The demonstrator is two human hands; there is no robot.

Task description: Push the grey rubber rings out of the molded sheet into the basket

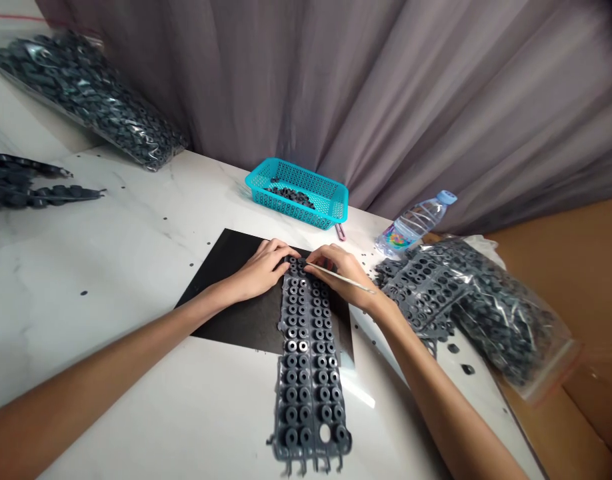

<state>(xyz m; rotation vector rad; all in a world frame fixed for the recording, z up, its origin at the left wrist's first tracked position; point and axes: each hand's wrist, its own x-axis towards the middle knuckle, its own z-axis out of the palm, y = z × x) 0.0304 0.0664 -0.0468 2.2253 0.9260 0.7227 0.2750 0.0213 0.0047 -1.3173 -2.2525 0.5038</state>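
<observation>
A long grey rubber sheet [309, 360] moulded with rows of small rings lies across a black mat [226, 293] on the white table. My left hand [263, 267] rests with curled fingers on the sheet's far end, pressing it down. My right hand [343, 270] pinches a thin stick tool [346, 280] whose tip meets the sheet's far end, close to my left fingertips. One ring hole near the sheet's near end is empty and shows white.
A turquoise basket [299, 193] holding dark rings stands behind the mat. At the right lie a water bottle [416, 223], more ring sheets [426, 287] and a clear bag of rings [511, 327]. Another bag [86, 93] and sheets [21, 183] lie far left. Curtain behind.
</observation>
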